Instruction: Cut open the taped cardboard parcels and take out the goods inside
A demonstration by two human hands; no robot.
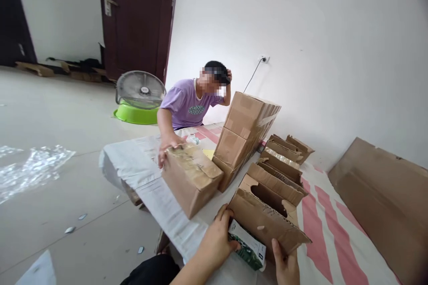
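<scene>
In front of me stands an open cardboard box [264, 220], its torn flaps sticking up around a dark opening. My left hand [216, 234] is closed at its left corner, fingers against the cardboard; its thumb lies over the end of a small green-and-white carton [247, 247]. That carton lies along the box's near side, between my hands. On the right, my right hand [286, 265] grips the near flap, thumb in front and its other fingers partly hidden. A closed, taped cardboard box [192, 182] sits left of the open one.
Across the table a person in a purple shirt [185, 100] rests one hand [170, 144] on the taped box. Stacked boxes [239, 131] and further open boxes [281, 151] stand behind. A large cardboard sheet [377, 200] leans right. A fan [142, 91] and plastic wrap [36, 169] are left.
</scene>
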